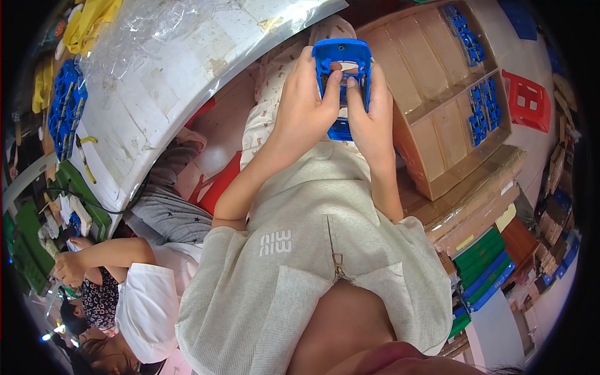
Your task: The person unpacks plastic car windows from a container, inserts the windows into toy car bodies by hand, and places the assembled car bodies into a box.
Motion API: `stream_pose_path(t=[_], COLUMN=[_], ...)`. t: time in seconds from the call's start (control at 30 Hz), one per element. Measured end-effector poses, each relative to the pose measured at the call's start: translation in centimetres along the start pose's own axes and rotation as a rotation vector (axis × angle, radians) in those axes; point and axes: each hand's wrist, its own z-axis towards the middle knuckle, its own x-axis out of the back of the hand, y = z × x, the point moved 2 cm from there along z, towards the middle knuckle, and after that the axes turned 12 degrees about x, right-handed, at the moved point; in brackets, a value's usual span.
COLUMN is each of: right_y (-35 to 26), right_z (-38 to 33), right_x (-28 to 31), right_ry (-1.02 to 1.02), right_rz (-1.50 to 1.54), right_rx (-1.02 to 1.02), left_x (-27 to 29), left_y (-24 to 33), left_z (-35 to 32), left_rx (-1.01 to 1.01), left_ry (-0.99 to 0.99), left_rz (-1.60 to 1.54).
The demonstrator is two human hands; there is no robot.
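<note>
We clamp our left hand (306, 106) and right hand (372, 112) on the blue plastic frame (342, 69), thumbs pressing its face, raised over our lap (cardboard box (437, 112) of like parts just right).

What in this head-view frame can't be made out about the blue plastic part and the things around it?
- Blue plastic part: its lower half is hidden by the left hand and right hand.
- What the thumbs press on: too small to tell.
- Blue parts in the cardboard box: too small and bent by the fisheye for detail.
- Stack of blue parts on the white table: blurred near the rim.
</note>
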Motion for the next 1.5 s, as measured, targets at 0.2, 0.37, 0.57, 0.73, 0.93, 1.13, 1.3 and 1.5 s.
stream_pose_path(t=[0.2, 0.37, 0.57, 0.73, 0.93, 1.13, 1.3, 1.5], right_y=[0.5, 0.2, 0.5, 1.0, 1.0, 1.7, 0.8, 1.8], right_z=[0.2, -0.1, -0.7, -0.7, -1.0, -1.0, -1.1, -1.4], right_x=[-0.1, 0.1, 0.4, 0.4, 0.3, 0.1, -0.2, -1.1], right_ry=[0.014, 0.01, -0.151, -0.136, -0.101, -0.064, -0.042, -0.047], right_rz=[-0.019, 0.112, 0.162, 0.16, 0.155, 0.149, 0.128, 0.171], right_rx=[0.093, 0.073, -0.015, -0.036, -0.042, 0.016, 0.041, -0.03], left_x=[-0.1, 0.1, 0.3, 0.4, 0.0, -1.4, -1.3, -0.1], left_y=[-0.4, -0.2, -0.1, 0.2, 0.1, -2.9, -3.4, -1.2], left_z=[0.1, 0.2, 0.4, 0.4, -0.2, -1.5, -1.5, -2.8], left_rx=[-0.01, -0.07, -0.026, -0.015, 0.065, 0.17, 0.161, -0.025], left_ry=[0.012, 0.088, 0.116, 0.093, 0.074, -0.079, -0.059, 0.037], left_rz=[-0.031, -0.016, -0.089, -0.025, -0.144, -0.45, -0.474, 0.008])
